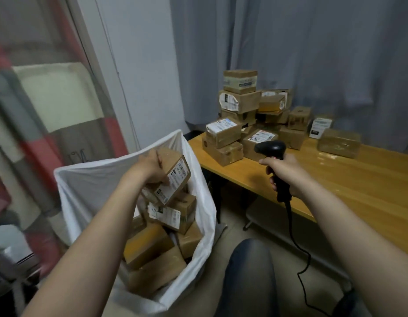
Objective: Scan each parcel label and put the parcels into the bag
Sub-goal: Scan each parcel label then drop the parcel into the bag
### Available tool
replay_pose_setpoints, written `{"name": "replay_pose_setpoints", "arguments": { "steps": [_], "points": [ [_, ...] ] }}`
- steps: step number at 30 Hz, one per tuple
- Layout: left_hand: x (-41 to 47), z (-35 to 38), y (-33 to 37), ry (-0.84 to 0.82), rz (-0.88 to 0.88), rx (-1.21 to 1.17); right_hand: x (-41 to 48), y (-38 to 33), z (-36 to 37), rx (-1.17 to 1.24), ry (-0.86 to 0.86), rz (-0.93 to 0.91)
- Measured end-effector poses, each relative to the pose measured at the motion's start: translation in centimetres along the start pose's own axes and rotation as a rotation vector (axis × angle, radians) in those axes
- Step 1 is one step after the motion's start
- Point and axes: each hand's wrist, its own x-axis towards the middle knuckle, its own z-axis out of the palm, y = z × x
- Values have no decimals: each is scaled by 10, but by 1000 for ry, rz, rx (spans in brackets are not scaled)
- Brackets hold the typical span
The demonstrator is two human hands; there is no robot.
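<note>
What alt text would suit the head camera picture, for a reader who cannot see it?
A person's left hand holds a labelled cardboard parcel over an open white bag already holding several boxes, while the right hand grips a black corded barcode scanner. A stack of parcels waits on the wooden table to the right.

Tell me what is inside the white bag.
Brown cardboard parcels are piled inside the white bag; the left hand holds another parcel above them. Anything lower down is covered.
</note>
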Motion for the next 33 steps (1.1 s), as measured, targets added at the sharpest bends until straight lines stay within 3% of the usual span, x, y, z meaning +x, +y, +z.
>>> {"name": "replay_pose_setpoints", "arguments": {
  "steps": [4,9,15,24,29,33],
  "points": [
    [6,6,-22,61,-66,168,6,3,19,2,-42,9],
    [25,36,-45,290,-14,381,13,4,41,-31,-60,38],
    [40,57,-44,331,13,407,17,5,49,-29,-71,54],
    [43,38,-63,160,-250,489,28,14,45,-13,-83,65],
    [28,26,-70,11,-479,407,27,14,52,-11,-106,91],
    [21,28,-68,-72,-526,513,26,13,58,-12,-111,102]
  ]
}}
